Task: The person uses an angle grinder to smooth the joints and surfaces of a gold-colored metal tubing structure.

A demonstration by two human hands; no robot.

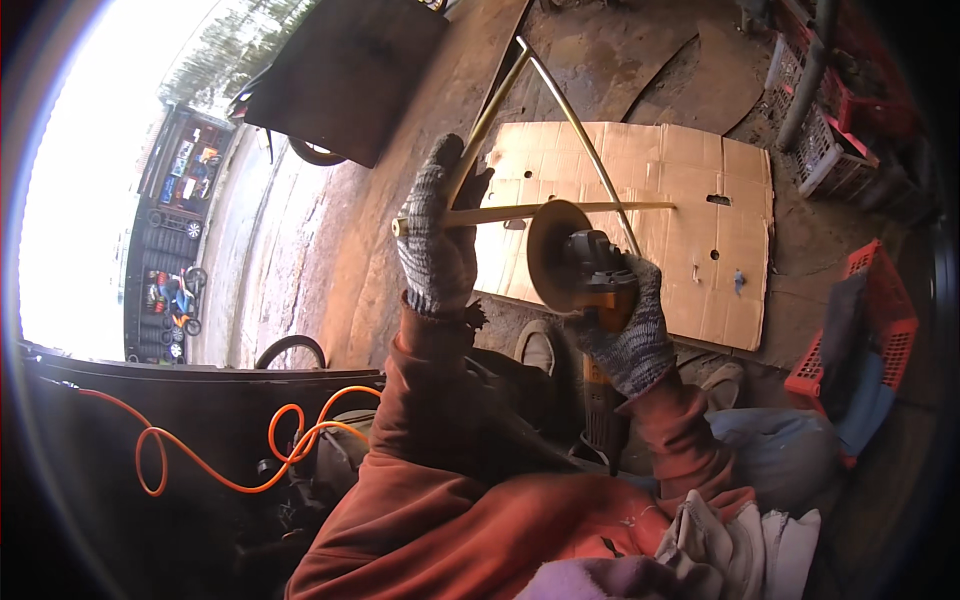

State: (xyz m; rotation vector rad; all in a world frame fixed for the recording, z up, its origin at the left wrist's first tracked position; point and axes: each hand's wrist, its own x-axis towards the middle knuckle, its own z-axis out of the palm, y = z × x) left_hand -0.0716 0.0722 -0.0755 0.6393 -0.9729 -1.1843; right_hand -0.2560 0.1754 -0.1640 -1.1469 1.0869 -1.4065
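Note:
My left hand point(438, 240), in a grey knit glove, is closed round a corner of a gold-coloured tubular metal frame point(580, 130). The frame's thin tubes form a triangle that reaches up and away from me, over the cardboard. My right hand point(645, 335), gloved the same way, grips an angle grinder point(604, 285) by its black and orange body. The grinder's round disc point(555, 255) faces left and overlaps the frame's crosswise tube. Whether the disc touches that tube, or is spinning, I cannot tell.
Flattened cardboard point(700, 180) lies on the dirty floor beneath the frame. On the right stand a red plastic crate point(890, 290) with dark cloth and a grey crate point(830, 165). An orange coiled hose point(215, 478) hangs at lower left. A dark panel point(345, 75) stands at upper left.

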